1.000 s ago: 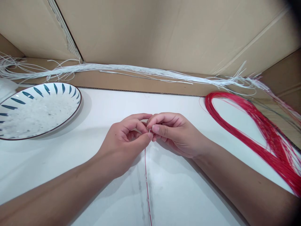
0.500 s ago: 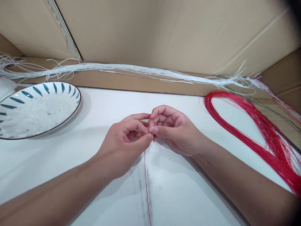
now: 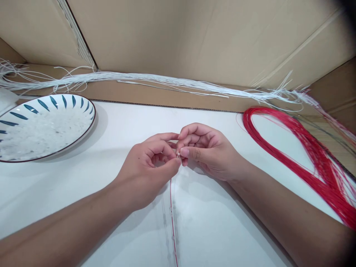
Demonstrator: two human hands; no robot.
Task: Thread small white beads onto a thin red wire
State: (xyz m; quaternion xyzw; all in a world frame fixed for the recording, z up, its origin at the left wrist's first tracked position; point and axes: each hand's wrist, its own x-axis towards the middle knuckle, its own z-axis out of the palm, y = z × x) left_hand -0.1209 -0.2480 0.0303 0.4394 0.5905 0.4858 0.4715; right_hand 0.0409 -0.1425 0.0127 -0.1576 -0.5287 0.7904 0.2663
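At the middle of the view, my left hand (image 3: pixel 155 163) pinches thumb against fingertips on the end of a thin cord. A red cord (image 3: pixel 172 222) runs down from under it to the bottom edge, with small clear beads or strands beside it. My right hand (image 3: pixel 205 150) meets it, thumb and forefinger closed on a tiny pale piece (image 3: pixel 178 154) at the fingertips. Its exact shape is too small to tell. The fingertips of both hands nearly touch.
A patterned oval plate (image 3: pixel 93 111) with small clear pieces lies at the left. Red cords (image 3: pixel 267 146) form a loop at the right. Along the back, a bundle of white cords (image 3: pixel 155 78) rests on cardboard (image 3: pixel 167 98) beyond the white table (image 3: pixel 116 122).
The pale piece at the fingertips shows more clearly now. My right thumb has shifted slightly to the right. The view has moved a little.
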